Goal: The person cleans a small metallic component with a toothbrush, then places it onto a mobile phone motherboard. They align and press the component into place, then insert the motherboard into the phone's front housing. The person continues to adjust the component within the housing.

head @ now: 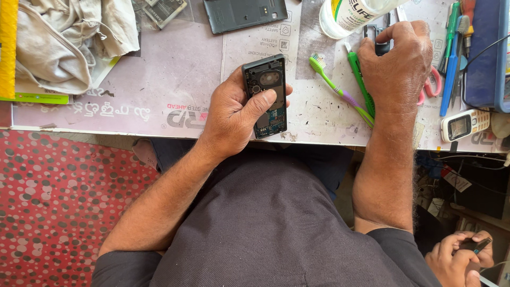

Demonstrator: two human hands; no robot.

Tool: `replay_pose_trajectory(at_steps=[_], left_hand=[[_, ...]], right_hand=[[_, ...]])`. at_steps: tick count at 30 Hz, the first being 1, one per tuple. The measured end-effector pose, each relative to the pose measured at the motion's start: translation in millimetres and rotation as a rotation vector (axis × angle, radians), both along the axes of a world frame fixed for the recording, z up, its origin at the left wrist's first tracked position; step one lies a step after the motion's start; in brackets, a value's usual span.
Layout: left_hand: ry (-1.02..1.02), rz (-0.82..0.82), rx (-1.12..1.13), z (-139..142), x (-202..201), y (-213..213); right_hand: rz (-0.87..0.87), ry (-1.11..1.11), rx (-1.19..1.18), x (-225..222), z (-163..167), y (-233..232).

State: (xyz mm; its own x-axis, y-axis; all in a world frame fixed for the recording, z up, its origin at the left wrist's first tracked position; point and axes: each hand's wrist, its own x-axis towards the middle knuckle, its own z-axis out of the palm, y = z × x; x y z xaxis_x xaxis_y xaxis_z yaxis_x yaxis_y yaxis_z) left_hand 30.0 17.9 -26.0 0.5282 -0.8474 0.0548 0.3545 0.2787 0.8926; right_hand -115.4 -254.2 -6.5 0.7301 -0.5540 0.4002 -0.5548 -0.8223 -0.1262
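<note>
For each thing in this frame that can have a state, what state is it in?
Phone: back cover off, circuit board showing, held in left hand.
Right hand: resting on the table, fingers on a small dark part.
Toothbrush: lying flat.
White phone: assembled, lying face up.

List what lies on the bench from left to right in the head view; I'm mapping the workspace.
Cloth → left hand holding opened phone → toothbrush → right hand → white phone.
</note>
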Motion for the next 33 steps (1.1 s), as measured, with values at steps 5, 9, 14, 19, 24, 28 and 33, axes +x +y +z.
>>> replay_pose_trajectory(at_steps=[5,9,14,19,24,28,33], left_hand=[[0.01,0.001,-0.001,-0.5,-0.4,0.8],[-0.003,-0.003,0.003,-0.7,0.3,0.4],[0.006,-0.009,-0.006,-0.3,0.3,0.5],[-0.006,-0.005,0.001,-0.2,0.6,0.2],[0.008,-0.007,-0.001,-0.5,0.4,-0.3],[0.001,-0.004,-0.003,-0.4,0.4,0.0],[0.005,-0.001,-0.003,-0.8,0.4,-0.2]], right_hand=[[-0.012,0.007,-0.003,2.7,3.3,2.8],[0.01,-0.024,-0.022,3.7,4.3,3.4],[-0.01,0.01,0.003,0.1,2.3,0.2],[0.012,-0.002,-0.008,-0.1,1.2,-1.2],[0.083,-0.064,-0.063,0.3,1.7,-2.1],[0.046,-0.04,0.017,-1.9,-1.2,-5.7],[0.062,-0.039,-0.009,-5.3,-6.5,-10.6]])
